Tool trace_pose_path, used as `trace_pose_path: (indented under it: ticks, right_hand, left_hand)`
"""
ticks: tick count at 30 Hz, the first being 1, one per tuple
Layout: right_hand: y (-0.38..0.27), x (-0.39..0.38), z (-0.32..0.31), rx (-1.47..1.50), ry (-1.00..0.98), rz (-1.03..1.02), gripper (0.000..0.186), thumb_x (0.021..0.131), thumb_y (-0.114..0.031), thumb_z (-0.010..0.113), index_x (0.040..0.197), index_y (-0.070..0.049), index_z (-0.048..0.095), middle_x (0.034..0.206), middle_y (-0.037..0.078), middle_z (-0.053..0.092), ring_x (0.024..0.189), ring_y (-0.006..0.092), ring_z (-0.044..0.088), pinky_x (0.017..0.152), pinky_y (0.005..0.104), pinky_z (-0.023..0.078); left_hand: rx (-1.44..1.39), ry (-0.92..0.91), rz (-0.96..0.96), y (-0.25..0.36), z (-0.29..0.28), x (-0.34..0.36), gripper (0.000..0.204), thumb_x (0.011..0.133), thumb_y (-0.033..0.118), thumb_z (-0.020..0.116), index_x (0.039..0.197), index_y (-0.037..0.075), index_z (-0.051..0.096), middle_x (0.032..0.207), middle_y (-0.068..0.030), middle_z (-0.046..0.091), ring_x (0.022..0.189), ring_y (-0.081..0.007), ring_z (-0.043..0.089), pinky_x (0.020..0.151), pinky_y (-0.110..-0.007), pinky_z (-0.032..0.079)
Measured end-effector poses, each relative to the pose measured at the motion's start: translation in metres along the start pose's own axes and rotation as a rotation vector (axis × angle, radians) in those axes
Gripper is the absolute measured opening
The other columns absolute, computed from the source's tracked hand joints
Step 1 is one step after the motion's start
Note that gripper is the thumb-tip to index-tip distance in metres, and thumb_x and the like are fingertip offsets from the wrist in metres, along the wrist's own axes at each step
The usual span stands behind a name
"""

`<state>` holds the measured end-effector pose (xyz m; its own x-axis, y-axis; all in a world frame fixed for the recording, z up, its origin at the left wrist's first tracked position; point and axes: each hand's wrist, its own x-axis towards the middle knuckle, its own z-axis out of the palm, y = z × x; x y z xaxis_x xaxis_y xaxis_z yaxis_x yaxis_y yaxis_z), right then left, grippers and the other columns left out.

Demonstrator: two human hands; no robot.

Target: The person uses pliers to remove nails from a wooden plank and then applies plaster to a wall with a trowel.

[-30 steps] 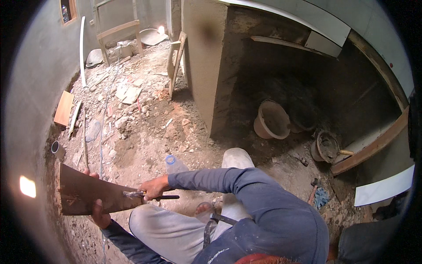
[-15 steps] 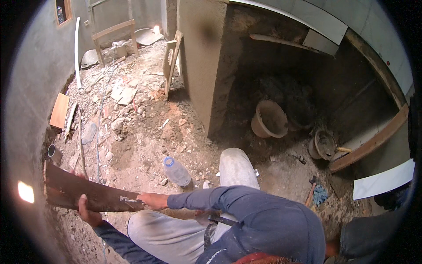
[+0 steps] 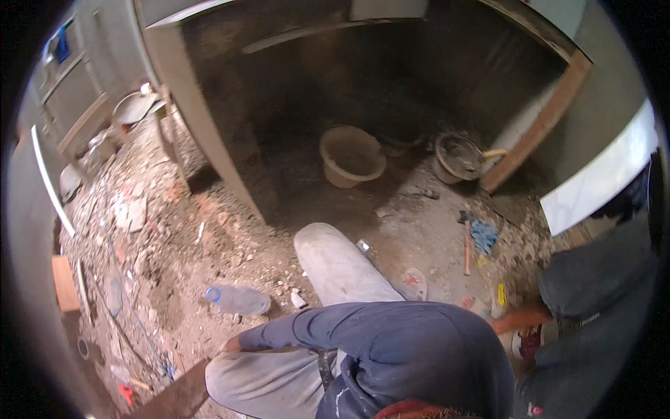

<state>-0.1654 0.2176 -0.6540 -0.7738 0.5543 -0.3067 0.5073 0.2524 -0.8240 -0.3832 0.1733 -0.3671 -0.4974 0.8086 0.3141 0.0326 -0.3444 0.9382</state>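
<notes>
A dark brown board (image 3: 171,394) slants down past my knee at the lower left. Only a small part of my right hand (image 3: 232,344) shows, beside my raised grey-trousered knee and near the board's upper end. Its fingers are hidden, so what it holds cannot be seen. My left hand is out of the picture. A clear plastic bottle (image 3: 241,300) with a blue cap lies on the rubble just beyond my right forearm. Near the board's far side, a small red object (image 3: 126,394) rests on the ground.
A basin-like bucket (image 3: 352,157) and a bucket of dark mix (image 3: 459,158) stand in the shaded recess. A hammer (image 3: 467,248) lies beside a blue cloth (image 3: 484,236). At right, a co-worker's hand (image 3: 520,319) reaches in near a white panel (image 3: 600,171).
The view has swung, bringing more of the right side and the co-worker's arm into sight. The board now sits lower. My left hand and the small metal tool at my right hand have dropped from sight.
</notes>
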Motion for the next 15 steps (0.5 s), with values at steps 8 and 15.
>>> trace_pose_path:
  ticks: [8,15]
  right_hand:
    - [-0.086,-0.059,-0.067,0.027,0.167,-0.142,0.04,0.082,-0.024,0.068,0.113,0.0,0.064,0.094,0.019,0.068,0.081,0.0256,0.066,0.067,0.044,0.052]
    - [-0.152,-0.166,-0.151,0.769,0.503,-0.251,0.028,0.085,-0.017,0.067,0.108,-0.003,0.061,0.079,0.011,0.063,0.062,0.017,0.062,0.049,0.0364,0.051]
  left_hand:
    - [0.048,-0.163,0.02,0.006,0.149,-0.036,0.043,0.094,0.035,0.057,0.116,-0.001,0.065,0.131,-0.021,0.059,0.117,-0.0317,0.059,0.098,-0.047,0.049]
    - [-0.042,-0.224,0.002,0.016,0.204,-0.057,0.045,0.095,0.037,0.056,0.117,-0.001,0.065,0.131,-0.0207,0.06,0.116,-0.0323,0.059,0.098,-0.046,0.049]
